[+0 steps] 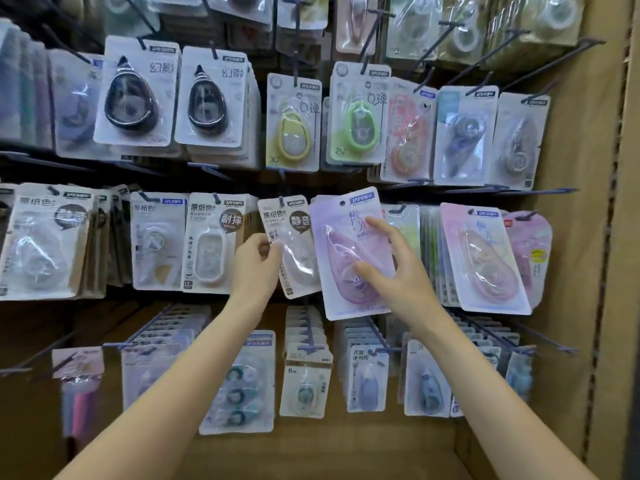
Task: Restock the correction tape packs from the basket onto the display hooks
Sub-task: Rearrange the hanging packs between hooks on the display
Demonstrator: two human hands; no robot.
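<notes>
Both forearms reach up: right hand [391, 265] grips the lilac pack [349, 244], left hand [258, 263] pinches the neighbouring white pack [294, 244]; its hole seems off its hook, so it may drop

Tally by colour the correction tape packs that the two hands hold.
purple correction tape pack, in the right hand: 1
beige correction tape pack, pinched by the left hand: 1
Total: 2

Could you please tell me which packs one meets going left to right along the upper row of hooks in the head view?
Two black teardrop packs → yellow pack → green pack → orange pack → two grey packs.
</notes>
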